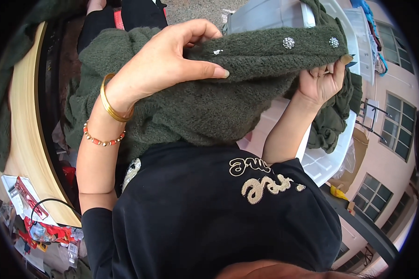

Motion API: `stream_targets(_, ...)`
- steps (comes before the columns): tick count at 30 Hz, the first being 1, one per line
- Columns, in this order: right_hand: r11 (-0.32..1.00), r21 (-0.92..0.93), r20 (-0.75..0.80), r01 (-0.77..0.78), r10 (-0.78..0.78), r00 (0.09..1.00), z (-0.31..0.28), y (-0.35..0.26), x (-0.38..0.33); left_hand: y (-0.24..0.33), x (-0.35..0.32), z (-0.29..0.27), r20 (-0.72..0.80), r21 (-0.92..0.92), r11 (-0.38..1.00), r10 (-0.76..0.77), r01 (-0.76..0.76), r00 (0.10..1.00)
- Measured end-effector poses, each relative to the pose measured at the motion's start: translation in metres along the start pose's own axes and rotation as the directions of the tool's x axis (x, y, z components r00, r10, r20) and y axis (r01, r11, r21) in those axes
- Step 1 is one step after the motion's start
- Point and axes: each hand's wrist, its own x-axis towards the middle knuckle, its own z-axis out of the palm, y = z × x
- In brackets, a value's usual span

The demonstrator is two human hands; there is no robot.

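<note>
A dark green fuzzy knit garment, likely a cardigan (205, 111), lies bunched across my lap. Its button band (260, 49) is stretched sideways between my hands. Two sparkly round buttons, one button (288, 43) nearer the middle and another button (334, 42) near the right end, sit on the band. Close to my left fingers a small whitish bit (218, 52) shows on the knit. My left hand (172, 58) pinches the band, thumb in front and fingers behind. At the band's right end, my right hand (322, 83) grips it from below, its fingers partly hidden by the knit.
To the right stands a pale translucent plastic bin (328, 169) with more green knitwear (330, 125) in it. A light wooden tabletop (25, 116) runs along the left, with green knit (0, 93) draped beside it. Red packets and clutter (51, 232) lie at lower left.
</note>
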Motion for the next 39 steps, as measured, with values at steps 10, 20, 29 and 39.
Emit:
stream_targets(10, 0.982, 0.126, 0.2, -0.143, 0.116, 0.973, -0.013, 0.0, 0.009, -0.006, -0.011, -0.004, 0.001, -0.259, 0.963, -0.071, 0.069, 0.997)
stream_targets(20, 0.993, 0.055, -0.016, -0.101, 0.102, 0.995, -0.003, 0.017, 0.005, -0.017, -0.012, -0.01, -0.023, -0.323, 0.946, -0.049, 0.039, 0.999)
stream_targets(29, 0.972, -0.001, 0.113, -0.237, 0.235, 0.965, 0.06, 0.056, 0.002, -0.036, 0.0, 0.036, -0.054, 0.629, 0.775, 0.131, -0.068, 0.99)
stream_targets(39, 0.906, -0.407, 0.612, -0.114, 0.364, 0.702, 0.103, 0.045, -0.014, 0.093, -0.024, -0.102, -0.715, -0.573, 0.536, 0.042, -0.62, 0.697)
